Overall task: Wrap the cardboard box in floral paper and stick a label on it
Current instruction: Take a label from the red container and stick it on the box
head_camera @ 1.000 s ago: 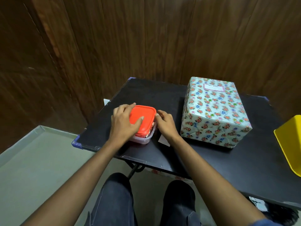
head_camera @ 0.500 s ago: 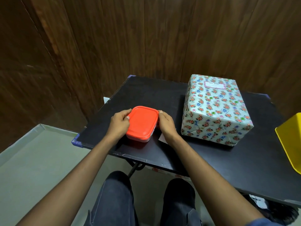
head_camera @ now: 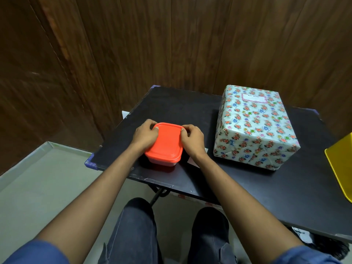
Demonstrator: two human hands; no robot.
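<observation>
- Head view, worktop (head_camera: 171,103): a black surface set against a dark wood-panelled wall (head_camera: 171,44); its near left corner carries a blue patterned edge strip.
- Head view, cardboard box (head_camera: 253,128): fully covered in pale floral paper, it rests on the right half of the worktop, toward the far edge, well clear of both hands. The folded paper seams show on its near face.
- Head view, label (head_camera: 254,97): a white rectangle with a pink border, stuck on the box's top face near the far edge; its writing is too small to read.
- Head view, container (head_camera: 164,143): a small clear tub with an orange-red lid, standing on the worktop at near left, left of the box.
- Head view, left hand (head_camera: 145,134): fingers curled round the tub's left side, thumb tip pressed on the lid's far left corner.
- Head view, right hand (head_camera: 192,139): fingers curled over the lid's far right corner, gripping the tub's right side. The two hands are thus apart, clamped on opposite sides of the tub.
- Head view, paper scrap (head_camera: 191,160): a white piece lying flat under the right wrist.
- Head view, yellow tray (head_camera: 341,164): cut by the right frame edge, apart from the box.
</observation>
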